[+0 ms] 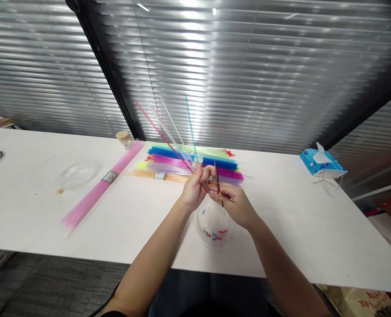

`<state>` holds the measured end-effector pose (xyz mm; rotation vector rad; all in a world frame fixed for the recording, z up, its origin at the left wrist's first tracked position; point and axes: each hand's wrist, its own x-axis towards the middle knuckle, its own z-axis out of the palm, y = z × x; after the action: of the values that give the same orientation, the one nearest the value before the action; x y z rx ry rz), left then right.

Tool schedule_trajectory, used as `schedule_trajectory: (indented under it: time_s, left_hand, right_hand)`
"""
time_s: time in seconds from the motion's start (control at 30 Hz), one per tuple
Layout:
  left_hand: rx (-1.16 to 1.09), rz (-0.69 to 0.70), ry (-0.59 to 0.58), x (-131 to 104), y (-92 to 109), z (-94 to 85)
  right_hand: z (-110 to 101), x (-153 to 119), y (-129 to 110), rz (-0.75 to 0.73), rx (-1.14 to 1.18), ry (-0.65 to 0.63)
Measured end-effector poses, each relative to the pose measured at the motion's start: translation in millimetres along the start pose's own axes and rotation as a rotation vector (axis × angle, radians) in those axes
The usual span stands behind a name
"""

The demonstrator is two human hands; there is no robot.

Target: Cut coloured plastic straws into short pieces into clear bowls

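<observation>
Several thin straws are closed in my left hand (pixel 191 190): a red straw (pixel 162 133), a blue straw (pixel 191 128) and whitish clear ones, fanned upward and away. Their lower ends poke out below the fingers toward my right hand (pixel 237 205). That hand is wrapped around small scissors (pixel 217 176), held upright beside the straw ends. Whether the blades touch the straws, I cannot tell. Under both hands stands a clear round bowl (pixel 196 222), with short red and blue cut pieces (pixel 215 236) lying in it.
Behind my hands lie bundles of coloured straws (pixel 221 164). A long pink bundle (pixel 96 190) slants across the left, near a corked jar (pixel 124 139) and a clear plastic lid-like piece (pixel 78 174). A blue tissue pack (pixel 324 164) sits at the right; window blinds (pixel 195 66) rise behind the table.
</observation>
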<state>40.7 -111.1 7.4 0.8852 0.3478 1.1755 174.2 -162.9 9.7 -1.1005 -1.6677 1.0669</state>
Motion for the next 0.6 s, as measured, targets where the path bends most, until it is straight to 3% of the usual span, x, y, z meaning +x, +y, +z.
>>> schedule_trajectory:
  time_s: [0.23,0.6]
  left_hand:
    - [0.139,0.050,0.053,-2.1,-6.0,5.1]
    - [0.193,0.074,0.033,-2.5,-7.8,7.5]
  right_hand:
    - [9.8,2.7,2.7,-0.080,-0.210,0.095]
    - [8.0,1.0,5.1,0.022,-0.035,0.065]
